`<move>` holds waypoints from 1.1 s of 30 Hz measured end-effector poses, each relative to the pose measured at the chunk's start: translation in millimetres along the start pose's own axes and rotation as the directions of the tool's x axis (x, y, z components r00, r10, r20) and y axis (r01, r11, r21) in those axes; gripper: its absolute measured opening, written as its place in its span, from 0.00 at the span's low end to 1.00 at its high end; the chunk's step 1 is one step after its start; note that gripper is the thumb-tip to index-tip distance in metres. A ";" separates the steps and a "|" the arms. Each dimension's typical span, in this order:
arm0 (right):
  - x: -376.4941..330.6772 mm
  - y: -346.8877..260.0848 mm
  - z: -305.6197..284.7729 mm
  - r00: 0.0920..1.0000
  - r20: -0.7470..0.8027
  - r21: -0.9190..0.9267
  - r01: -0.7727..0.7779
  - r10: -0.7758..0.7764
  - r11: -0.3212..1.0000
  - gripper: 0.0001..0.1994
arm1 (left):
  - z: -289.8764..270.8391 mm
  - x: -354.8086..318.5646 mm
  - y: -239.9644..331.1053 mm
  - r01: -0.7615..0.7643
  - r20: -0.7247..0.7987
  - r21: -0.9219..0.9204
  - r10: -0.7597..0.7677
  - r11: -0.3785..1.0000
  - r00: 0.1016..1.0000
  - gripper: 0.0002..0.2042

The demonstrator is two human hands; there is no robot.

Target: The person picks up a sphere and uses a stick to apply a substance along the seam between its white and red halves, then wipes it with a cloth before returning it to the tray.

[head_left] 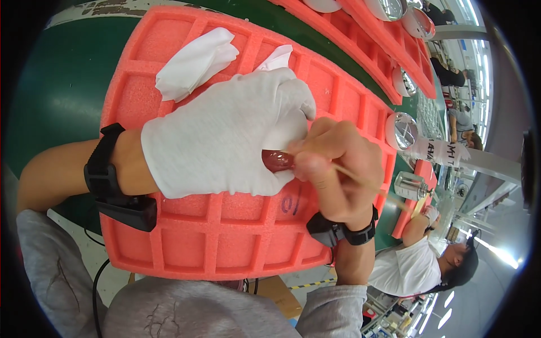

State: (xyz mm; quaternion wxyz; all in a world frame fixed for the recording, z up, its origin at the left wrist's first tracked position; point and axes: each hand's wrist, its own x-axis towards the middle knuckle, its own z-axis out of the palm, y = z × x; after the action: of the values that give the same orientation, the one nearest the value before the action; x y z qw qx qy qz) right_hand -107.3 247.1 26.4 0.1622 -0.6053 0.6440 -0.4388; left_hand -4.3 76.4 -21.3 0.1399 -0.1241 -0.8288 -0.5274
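Observation:
In a white glove, my left hand (236, 129) is closed around a glossy dark-red rounded piece (276, 160), of which only a small part shows between thumb and fingers. My bare right hand (341, 169) meets it from the right, thumb and forefinger pinching a thin pale stick (369, 185). The stick's tip lies at or behind the piece and is hidden by my fingers; its far end blurs off to the right. Both hands are above a pink-red foam tray (211, 217) with square recesses. A crumpled white cloth (194, 63) rests on the tray beyond my left hand.
Another white cloth (277, 58) pokes out behind the glove. More foam trays (360, 50) with mirror-like domes (403, 130) stand at the upper right on the green table (62, 96). A clear bottle (411, 186) is to the right, near a co-worker in a white shirt (406, 265).

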 end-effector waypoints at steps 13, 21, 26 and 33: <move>1.0 0.8 5.8 0.994 -0.001 -0.102 0.106 -0.107 0.989 0.04 | -0.3 -0.9 -2.5 -0.061 -0.011 0.050 0.062 0.997 0.998 0.23; -2.9 4.0 6.4 0.998 -0.038 -0.031 0.053 -0.054 0.998 0.04 | -1.9 1.0 1.8 0.028 0.009 0.016 -0.028 0.999 1.000 0.24; -3.8 6.0 5.7 0.997 -0.036 0.002 0.062 -0.062 0.998 0.04 | -0.6 1.5 1.7 -0.006 -0.005 0.007 0.006 1.000 1.000 0.24; -2.9 1.2 7.1 0.997 -0.079 0.037 0.017 -0.014 0.999 0.05 | 0.8 1.1 3.9 0.024 -0.007 0.000 -0.024 1.000 1.000 0.25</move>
State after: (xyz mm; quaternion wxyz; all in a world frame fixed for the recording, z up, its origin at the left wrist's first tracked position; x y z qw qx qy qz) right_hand -102.2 247.0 20.6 0.1446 -0.5894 0.6368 -0.4756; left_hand -4.0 78.7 -17.9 0.1365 -0.1125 -0.8297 -0.5294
